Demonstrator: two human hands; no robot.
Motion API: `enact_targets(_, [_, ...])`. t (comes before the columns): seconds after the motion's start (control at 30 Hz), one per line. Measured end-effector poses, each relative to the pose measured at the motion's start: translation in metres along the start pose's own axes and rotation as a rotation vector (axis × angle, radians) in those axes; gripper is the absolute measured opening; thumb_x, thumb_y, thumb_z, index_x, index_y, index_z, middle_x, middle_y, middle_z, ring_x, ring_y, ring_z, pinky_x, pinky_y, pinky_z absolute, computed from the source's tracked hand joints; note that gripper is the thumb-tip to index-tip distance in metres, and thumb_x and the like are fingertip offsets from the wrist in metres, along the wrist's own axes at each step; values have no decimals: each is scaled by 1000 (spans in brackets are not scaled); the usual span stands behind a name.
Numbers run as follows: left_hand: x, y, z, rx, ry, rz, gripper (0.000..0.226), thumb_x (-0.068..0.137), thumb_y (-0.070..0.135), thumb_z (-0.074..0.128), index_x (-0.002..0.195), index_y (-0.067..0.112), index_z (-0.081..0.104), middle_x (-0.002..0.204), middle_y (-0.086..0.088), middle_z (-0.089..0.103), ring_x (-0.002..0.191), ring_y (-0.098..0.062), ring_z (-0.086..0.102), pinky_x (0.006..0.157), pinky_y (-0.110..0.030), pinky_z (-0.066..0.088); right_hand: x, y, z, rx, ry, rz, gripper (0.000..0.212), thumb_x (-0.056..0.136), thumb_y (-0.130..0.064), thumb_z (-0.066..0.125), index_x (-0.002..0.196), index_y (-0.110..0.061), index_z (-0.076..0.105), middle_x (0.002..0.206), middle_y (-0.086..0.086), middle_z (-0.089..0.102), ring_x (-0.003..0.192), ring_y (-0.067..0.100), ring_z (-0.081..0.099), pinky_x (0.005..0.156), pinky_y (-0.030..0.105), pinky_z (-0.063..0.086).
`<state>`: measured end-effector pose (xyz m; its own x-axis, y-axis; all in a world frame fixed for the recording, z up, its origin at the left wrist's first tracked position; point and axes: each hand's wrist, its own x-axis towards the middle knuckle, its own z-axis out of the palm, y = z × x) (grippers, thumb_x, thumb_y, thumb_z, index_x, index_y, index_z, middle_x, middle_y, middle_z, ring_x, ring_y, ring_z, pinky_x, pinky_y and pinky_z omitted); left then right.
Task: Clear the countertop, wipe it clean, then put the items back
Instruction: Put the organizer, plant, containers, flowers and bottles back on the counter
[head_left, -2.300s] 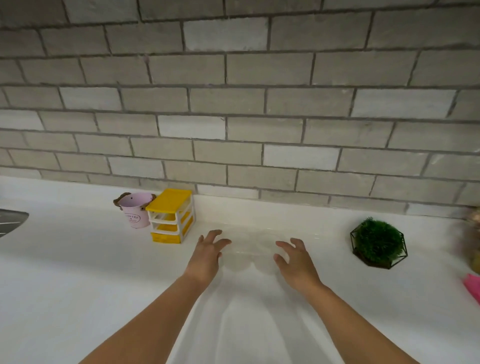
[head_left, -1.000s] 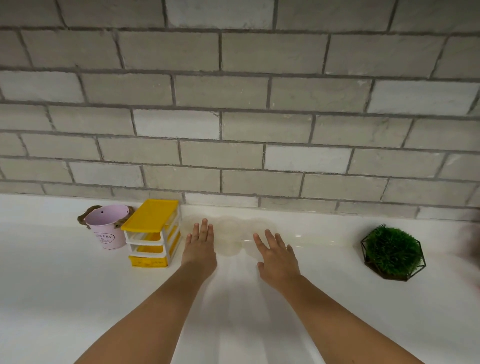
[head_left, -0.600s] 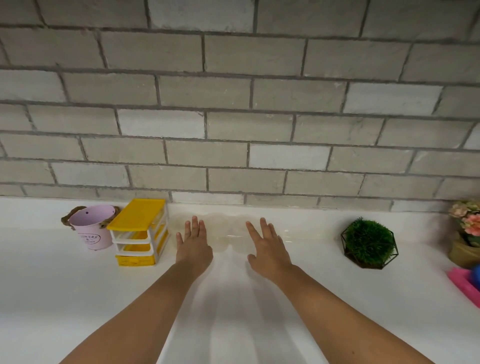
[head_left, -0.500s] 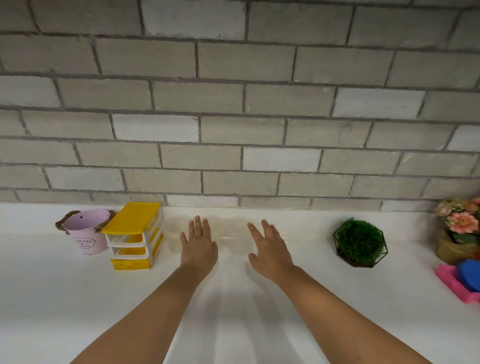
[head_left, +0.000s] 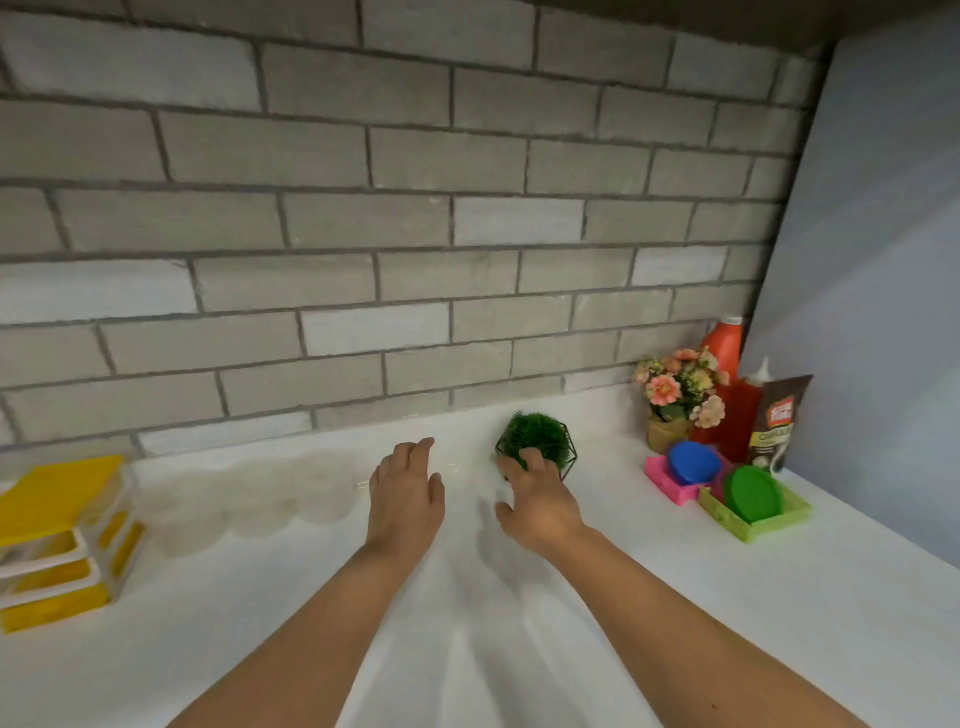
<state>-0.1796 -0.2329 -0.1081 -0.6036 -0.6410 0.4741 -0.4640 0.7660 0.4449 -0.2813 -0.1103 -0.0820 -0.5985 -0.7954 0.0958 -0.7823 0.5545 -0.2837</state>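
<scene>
A small green plant (head_left: 537, 440) in a black wire frame stands near the back of the white countertop (head_left: 260, 623). My right hand (head_left: 537, 501) reaches it with fingers spread, and its fingertips touch the plant's front left side. My left hand (head_left: 408, 493) hovers open just left of it, fingers relaxed, holding nothing. A clear, nearly invisible egg tray (head_left: 244, 501) lies on the counter to the left of my left hand.
A yellow mini drawer unit (head_left: 57, 540) stands at the left edge. At the right are a flower pot (head_left: 678, 400), a red bottle (head_left: 727, 384), a brown sauce bottle (head_left: 776, 421), and pink (head_left: 670, 480) and green (head_left: 753, 506) holders with round lids. A grey brick wall runs behind.
Both hands left the clear tray and moved right toward the green plant. The view swung right, bringing the bottles and holders into sight and the pink bucket out of it.
</scene>
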Motion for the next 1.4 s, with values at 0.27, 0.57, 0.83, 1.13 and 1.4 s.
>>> enact_targets(0.27, [2,119,56,-106,-90,79,45,94,16,42,139,13,37,136,-7,42,120,-26,43,106,-36,32,-32,118,-43,-8,132,114,56,90,-23,52,143,-20,32,143,9,29,130,30,31,100,37,40])
enact_targets(0.57, [-21,224,140,-257,-242,39,43,92,15,47,135,12,43,134,-9,41,121,-24,46,102,-35,39,-59,264,-70,36,212,323,43,90,-27,53,130,-13,49,129,11,43,118,29,44,97,36,41])
enact_targets(0.83, [-16,265,195,-442,-480,-95,30,94,14,46,122,7,54,121,-14,53,107,-27,55,92,-29,43,-57,340,-61,205,187,567,39,92,-16,47,131,-11,48,130,14,42,118,34,49,96,39,44])
enact_targets(1.13, [-13,297,232,-574,-525,-308,28,95,14,39,115,7,57,114,-14,60,106,-30,56,85,-31,43,-35,385,-52,450,140,633,47,96,-24,45,140,-8,40,141,14,38,126,29,45,103,34,37])
enact_targets(1.4, [-7,315,245,-652,-460,-460,13,96,14,39,95,14,52,91,-6,57,85,-23,52,72,-27,40,-13,402,-47,547,127,610,32,93,-18,49,120,-3,57,120,14,59,111,29,55,92,33,44])
